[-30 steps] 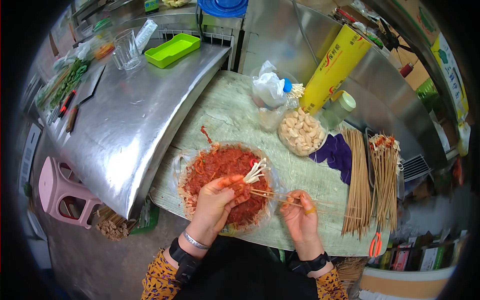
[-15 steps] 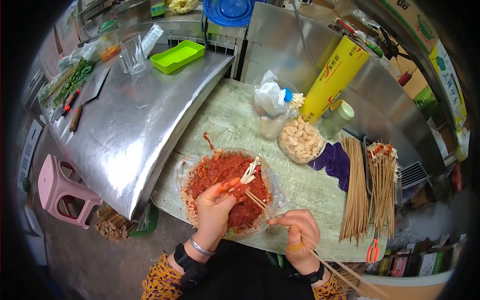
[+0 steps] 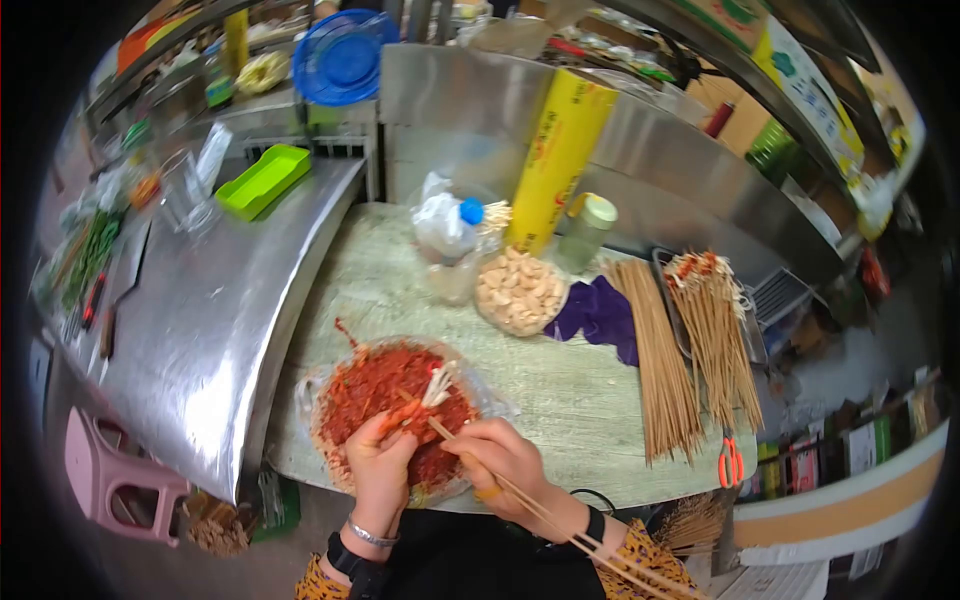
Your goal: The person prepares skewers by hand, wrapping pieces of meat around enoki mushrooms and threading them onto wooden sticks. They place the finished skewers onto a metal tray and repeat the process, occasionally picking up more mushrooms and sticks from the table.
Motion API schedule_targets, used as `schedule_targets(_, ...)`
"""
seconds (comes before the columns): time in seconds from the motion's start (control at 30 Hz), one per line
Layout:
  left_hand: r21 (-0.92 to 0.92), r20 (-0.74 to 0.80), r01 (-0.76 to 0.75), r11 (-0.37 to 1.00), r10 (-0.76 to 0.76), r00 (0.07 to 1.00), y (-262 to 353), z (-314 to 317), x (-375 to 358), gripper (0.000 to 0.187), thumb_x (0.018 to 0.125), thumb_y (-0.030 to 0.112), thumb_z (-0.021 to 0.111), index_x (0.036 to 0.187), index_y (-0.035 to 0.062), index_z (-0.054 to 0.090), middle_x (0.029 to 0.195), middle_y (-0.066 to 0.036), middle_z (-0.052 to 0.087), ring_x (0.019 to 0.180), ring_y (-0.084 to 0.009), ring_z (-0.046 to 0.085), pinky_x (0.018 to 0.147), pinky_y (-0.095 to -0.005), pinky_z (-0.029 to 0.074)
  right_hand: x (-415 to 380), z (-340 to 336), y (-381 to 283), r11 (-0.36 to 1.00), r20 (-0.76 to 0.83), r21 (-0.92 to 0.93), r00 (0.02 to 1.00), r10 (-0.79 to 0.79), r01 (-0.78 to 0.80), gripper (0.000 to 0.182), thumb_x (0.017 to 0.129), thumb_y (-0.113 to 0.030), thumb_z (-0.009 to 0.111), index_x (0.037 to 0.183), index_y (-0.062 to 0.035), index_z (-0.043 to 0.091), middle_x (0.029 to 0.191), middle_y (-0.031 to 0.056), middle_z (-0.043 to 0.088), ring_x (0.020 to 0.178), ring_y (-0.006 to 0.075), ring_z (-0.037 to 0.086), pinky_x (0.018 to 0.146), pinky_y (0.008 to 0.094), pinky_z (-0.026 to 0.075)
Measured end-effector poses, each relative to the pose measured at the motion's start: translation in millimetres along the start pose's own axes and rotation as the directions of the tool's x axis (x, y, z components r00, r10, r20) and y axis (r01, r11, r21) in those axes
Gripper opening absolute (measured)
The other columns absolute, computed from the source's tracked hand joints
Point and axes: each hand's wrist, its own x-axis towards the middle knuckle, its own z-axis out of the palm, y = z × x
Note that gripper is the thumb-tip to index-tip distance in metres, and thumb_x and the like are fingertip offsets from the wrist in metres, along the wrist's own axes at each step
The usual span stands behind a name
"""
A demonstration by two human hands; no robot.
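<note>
My left hand [image 3: 380, 470] pinches a small bundle of white enoki mushrooms [image 3: 438, 387], its lower part coated red-orange, over a wide bowl of chopped red chili paste [image 3: 375, 378]. Close beside it, my right hand [image 3: 508, 468] is closed around two thin bamboo skewers [image 3: 555, 525]. Their front ends come right up to the coated part of the bundle, while the long ends trail back past my right wrist. Clear plastic film [image 3: 490, 400] sticks out around the bowl.
Peeled garlic [image 3: 520, 290], a purple cloth [image 3: 600, 312] and a yellow cling film box [image 3: 560, 160] stand behind. Loose skewers [image 3: 655, 370], finished skewers [image 3: 715, 340] and orange-handled scissors [image 3: 731, 462] lie right. A steel counter [image 3: 200, 330] holds a green tray [image 3: 263, 182] and knives.
The view has shifted, so the table sits lower and further left. My right hand has moved closer to my left, bringing the skewers to the mushroom bundle.
</note>
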Motion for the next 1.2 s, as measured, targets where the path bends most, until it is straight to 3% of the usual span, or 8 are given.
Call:
schedule_targets(0.17, -0.068, -0.158, -0.122, 0.99, 0.11, 0.981, 1, 0, 1, 0.032, 0.078, -0.012, 0.045, 0.109, -0.0071, 0.054, 0.104, -0.013, 0.06, 0.091, -0.0205, 0.06, 0.081, -0.0307, 0.051, -1, -9, 4, 0.961, 0.006, 0.213, 0.984, 0.177, -0.174, 0.013, 0.081, -0.006, 0.063, 0.093, -0.0017, 0.062, 0.085, 0.0099, 0.058, 0.068, 0.0201, 0.058, 0.062, 0.0279, 0.047)
schedule_targets(0.37, -0.116, -0.136, -0.222, 0.968, 0.206, 0.969, -5, -12, 5, 0.034, 0.086, 0.004, 0.044, 0.119, -0.0018, 0.05, 0.116, -0.012, 0.055, 0.104, -0.022, 0.055, 0.091, -0.0347, 0.045, -48, -79, 12, 0.602, 0.082, 0.697, 0.877, 0.474, -0.391, 0.016, 0.09, -0.007, 0.053, 0.101, 0.0017, 0.06, 0.09, 0.0076, 0.062, 0.076, 0.0131, 0.061, 0.069, 0.0244, 0.05)
schedule_targets(0.43, 0.628, 0.285, -0.495, 0.6, 0.414, 0.864, 27, 5, -6, 0.045, 0.086, 0.006, 0.047, 0.13, -0.0018, 0.039, 0.13, -0.016, 0.043, 0.116, -0.0296, 0.044, 0.097, -0.0406, 0.038, -63, -99, 13, 0.375, 0.145, 0.75, 0.689, 0.711, -0.545, 0.02, 0.092, -0.011, 0.052, 0.103, 0.0037, 0.06, 0.099, 0.0115, 0.062, 0.08, 0.0151, 0.062, 0.072, 0.025, 0.05)
schedule_targets(0.53, 0.294, 0.042, -0.356, 0.887, 0.36, 0.932, 26, 17, -15, 0.044, 0.086, 0.006, 0.045, 0.129, -0.0029, 0.04, 0.128, -0.015, 0.044, 0.114, -0.0295, 0.045, 0.096, -0.0392, 0.038, -78, -149, 23, 0.564, -0.187, 0.754, 0.714, 0.675, -0.336, 0.027, 0.094, -0.017, 0.05, 0.11, 0.0042, 0.056, 0.102, 0.0128, 0.062, 0.089, 0.0176, 0.061, 0.08, 0.0294, 0.049)
schedule_targets(0.73, 0.556, 0.161, -0.451, 0.698, 0.442, 0.882, 48, 39, -32, 0.041, 0.084, 0.006, 0.046, 0.124, -0.0039, 0.045, 0.125, -0.019, 0.046, 0.115, -0.0329, 0.043, 0.097, -0.0409, 0.035, -45, -276, 87, 0.785, -0.648, 0.615, 0.515, 0.561, -0.08, 0.032, 0.095, -0.021, 0.046, 0.117, 0.0012, 0.05, 0.102, 0.0105, 0.061, 0.094, 0.0181, 0.059, 0.082, 0.029, 0.048)
schedule_targets(0.8, 0.777, 0.203, -0.425, 0.465, 0.454, 0.868, 54, 48, -37, 0.041, 0.08, 0.004, 0.048, 0.119, -0.0056, 0.051, 0.127, -0.022, 0.044, 0.115, -0.0376, 0.042, 0.1, -0.0426, 0.031, -30, -305, 124, 0.747, -0.686, 0.663, 0.438, 0.581, 0.05, 0.032, 0.096, -0.021, 0.044, 0.12, -0.0007, 0.048, 0.107, 0.0109, 0.059, 0.098, 0.0182, 0.058, 0.083, 0.0287, 0.047)
schedule_targets(1.1, 0.798, 0.189, -0.4, 0.451, 0.443, 0.876, 40, 35, -31, 0.044, 0.077, 0.004, 0.05, 0.119, -0.0069, 0.05, 0.129, -0.024, 0.042, 0.117, -0.0393, 0.04, 0.1, -0.0448, 0.031, -27, -328, 252, 0.632, -0.642, 0.761, 0.024, 0.767, 0.147, 0.032, 0.096, -0.026, 0.043, 0.12, -0.0047, 0.046, 0.114, 0.0132, 0.056, 0.1, 0.0213, 0.058, 0.086, 0.0336, 0.047)
schedule_targets(1.2, 0.782, 0.209, -0.42, 0.46, 0.441, 0.873, 41, 38, -30, 0.043, 0.076, 0.003, 0.05, 0.118, -0.0069, 0.051, 0.129, -0.023, 0.044, 0.116, -0.0387, 0.042, 0.099, -0.0442, 0.032, -32, -324, 213, 0.425, -0.446, 0.892, 0.134, 0.885, 0.157, 0.029, 0.095, -0.024, 0.044, 0.114, -0.0039, 0.048, 0.104, 0.0136, 0.06, 0.091, 0.0196, 0.06, 0.081, 0.032, 0.049)
